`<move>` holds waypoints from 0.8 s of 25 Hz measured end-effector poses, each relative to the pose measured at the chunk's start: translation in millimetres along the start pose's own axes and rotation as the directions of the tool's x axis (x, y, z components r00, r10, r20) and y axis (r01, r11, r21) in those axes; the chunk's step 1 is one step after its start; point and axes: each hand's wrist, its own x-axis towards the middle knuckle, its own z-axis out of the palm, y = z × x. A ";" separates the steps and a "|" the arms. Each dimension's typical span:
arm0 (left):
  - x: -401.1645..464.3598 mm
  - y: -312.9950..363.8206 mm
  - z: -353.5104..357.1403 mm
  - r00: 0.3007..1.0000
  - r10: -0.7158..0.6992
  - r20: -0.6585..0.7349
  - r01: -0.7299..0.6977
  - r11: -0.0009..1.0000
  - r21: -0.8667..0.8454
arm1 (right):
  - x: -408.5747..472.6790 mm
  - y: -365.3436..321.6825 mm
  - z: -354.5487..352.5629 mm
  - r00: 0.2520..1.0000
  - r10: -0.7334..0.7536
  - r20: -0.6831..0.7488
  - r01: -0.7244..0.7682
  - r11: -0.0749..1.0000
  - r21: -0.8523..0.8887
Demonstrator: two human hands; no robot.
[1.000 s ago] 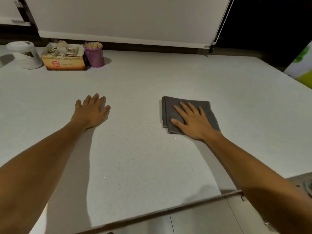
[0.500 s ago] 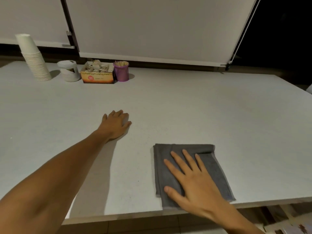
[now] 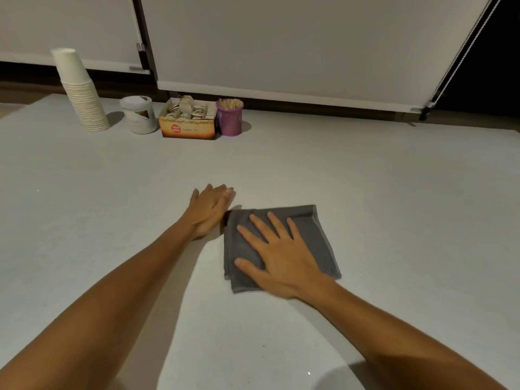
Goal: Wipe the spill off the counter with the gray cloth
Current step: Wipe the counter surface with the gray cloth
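Your right hand (image 3: 284,256) lies flat and open, fingers spread, palm pressing on the gray cloth (image 3: 312,235), which sits folded on the counter (image 3: 394,192) roughly mid-surface, in front of you. Your left hand (image 3: 209,211) also rests open and flat on the bare counter, just beside the cloth's left edge and holding nothing. The cloth looks soft, light and limp, so it will likely bunch or unfold if you push from one corner; keep your palm over the middle and drive it flat. The smooth counter should let it slide easily. No spill is plainly visible under this dim light, so I cannot tell how much remains.
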 end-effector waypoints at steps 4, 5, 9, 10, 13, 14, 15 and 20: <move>3.5 -0.1 6.1 0.989 -0.025 -0.148 0.025 1.000 0.002 | 89.9 21.2 9.6 0.999 0.052 -0.007 -0.052 0.999 -0.012; 5.7 -0.7 9.5 0.983 -0.029 -0.183 0.037 0.999 0.037 | 111.0 27.4 11.1 0.998 0.061 -0.009 -0.061 0.998 -0.015; 11.3 -8.4 16.1 0.984 -0.001 -0.181 0.025 0.991 0.135 | 184.4 50.9 10.7 0.995 0.098 0.027 -0.098 0.995 -0.019; 11.2 -8.9 17.2 0.984 0.001 -0.180 0.031 0.984 0.175 | 199.9 57.1 9.6 0.994 0.110 0.028 -0.110 0.994 -0.022; 10.3 -6.3 18.6 0.989 -0.024 -0.145 0.061 0.964 0.260 | 239.6 75.7 5.9 0.991 0.128 0.036 -0.126 0.991 -0.040; 10.4 -5.8 18.6 0.990 -0.026 -0.136 0.063 0.958 0.281 | 249.6 81.4 4.3 0.991 0.129 0.045 -0.127 0.991 -0.049; 10.5 -4.8 17.5 0.991 -0.025 -0.131 0.063 0.953 0.297 | 256.9 85.9 2.9 0.990 0.130 0.054 -0.127 0.990 -0.061; 12.2 -6.0 14.3 0.994 -0.017 -0.104 0.052 0.939 0.341 | 247.1 87.3 5.5 0.987 0.160 0.031 -0.157 0.984 -0.087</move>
